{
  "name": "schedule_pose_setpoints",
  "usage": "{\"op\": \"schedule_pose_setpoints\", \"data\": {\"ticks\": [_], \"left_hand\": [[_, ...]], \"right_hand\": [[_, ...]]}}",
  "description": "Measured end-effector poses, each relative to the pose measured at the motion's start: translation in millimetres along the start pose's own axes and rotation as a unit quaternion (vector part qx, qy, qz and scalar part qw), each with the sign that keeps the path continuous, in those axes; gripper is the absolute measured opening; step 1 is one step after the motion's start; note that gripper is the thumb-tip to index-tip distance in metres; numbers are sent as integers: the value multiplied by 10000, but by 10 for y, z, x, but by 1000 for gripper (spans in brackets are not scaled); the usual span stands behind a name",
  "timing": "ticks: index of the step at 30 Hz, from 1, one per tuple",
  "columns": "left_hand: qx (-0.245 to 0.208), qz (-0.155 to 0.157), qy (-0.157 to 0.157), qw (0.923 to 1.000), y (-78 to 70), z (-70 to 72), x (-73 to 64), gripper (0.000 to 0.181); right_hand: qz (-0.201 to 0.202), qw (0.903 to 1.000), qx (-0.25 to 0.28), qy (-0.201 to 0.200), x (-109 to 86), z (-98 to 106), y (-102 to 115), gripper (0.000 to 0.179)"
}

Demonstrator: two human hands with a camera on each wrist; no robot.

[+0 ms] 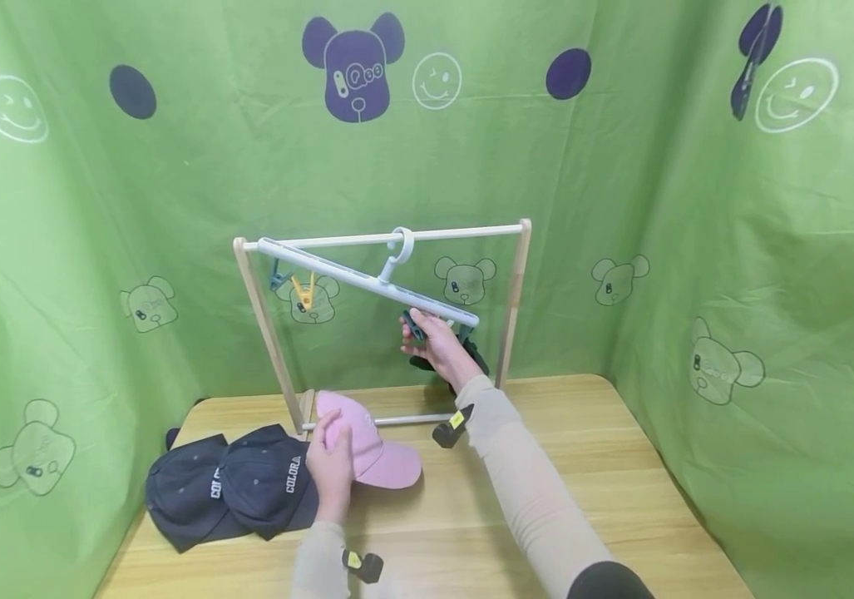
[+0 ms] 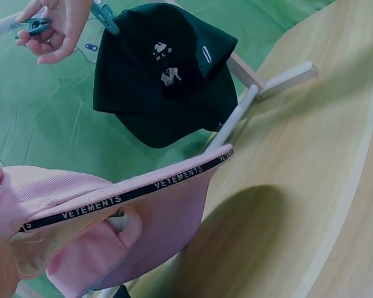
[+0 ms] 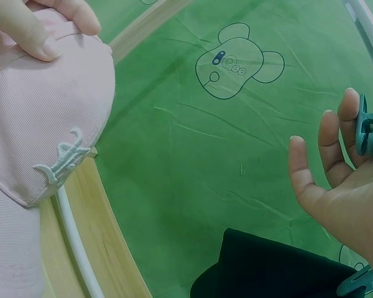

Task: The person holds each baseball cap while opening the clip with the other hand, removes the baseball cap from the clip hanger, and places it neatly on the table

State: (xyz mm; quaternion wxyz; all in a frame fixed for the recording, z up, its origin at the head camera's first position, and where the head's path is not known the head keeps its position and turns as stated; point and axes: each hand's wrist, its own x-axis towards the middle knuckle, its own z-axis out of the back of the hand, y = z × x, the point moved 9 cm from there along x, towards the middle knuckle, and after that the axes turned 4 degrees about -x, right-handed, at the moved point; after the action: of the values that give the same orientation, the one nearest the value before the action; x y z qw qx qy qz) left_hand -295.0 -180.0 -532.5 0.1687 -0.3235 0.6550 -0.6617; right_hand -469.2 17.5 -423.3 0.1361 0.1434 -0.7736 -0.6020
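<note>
My left hand (image 1: pixel 331 470) grips a pink cap (image 1: pixel 395 464) by its crown, above the table's left-middle part. In the left wrist view, the black sweatband tape inside it reads VETEMENTS. At the low right end of a tilted white hanger (image 1: pixel 337 270), my right hand (image 1: pixel 443 348) pinches a teal clip (image 3: pixel 368 131) between thumb and fingers. A dark green cap (image 2: pixel 165 81) hangs from another teal clip (image 2: pixel 104 17) beside that hand; in the head view the hand partly hides it. Toward the hanger's raised left end are a yellow clip (image 1: pixel 304 295) and a blue-green clip (image 1: pixel 278 276).
The hanger hooks over the top bar (image 1: pixel 464 234) of a wooden rack (image 1: pixel 265 333) at the table's back. Two navy caps (image 1: pixel 258 482) overlap on the table (image 1: pixel 569 466) at left. Green printed cloth (image 1: pixel 247 166) surrounds the table's back and sides.
</note>
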Motion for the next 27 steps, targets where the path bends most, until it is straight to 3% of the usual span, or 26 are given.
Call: {"op": "schedule_pose_setpoints", "data": {"ticks": [7,27], "left_hand": [[-89,13,-131,9999,69,87,-14,31],[-286,29,-358,9989,160,267,-74,28]], "right_hand": [[207,9996,87,192,-31,-11,19,29],[-8,10000,34,37,-2,1,-10,27]]}}
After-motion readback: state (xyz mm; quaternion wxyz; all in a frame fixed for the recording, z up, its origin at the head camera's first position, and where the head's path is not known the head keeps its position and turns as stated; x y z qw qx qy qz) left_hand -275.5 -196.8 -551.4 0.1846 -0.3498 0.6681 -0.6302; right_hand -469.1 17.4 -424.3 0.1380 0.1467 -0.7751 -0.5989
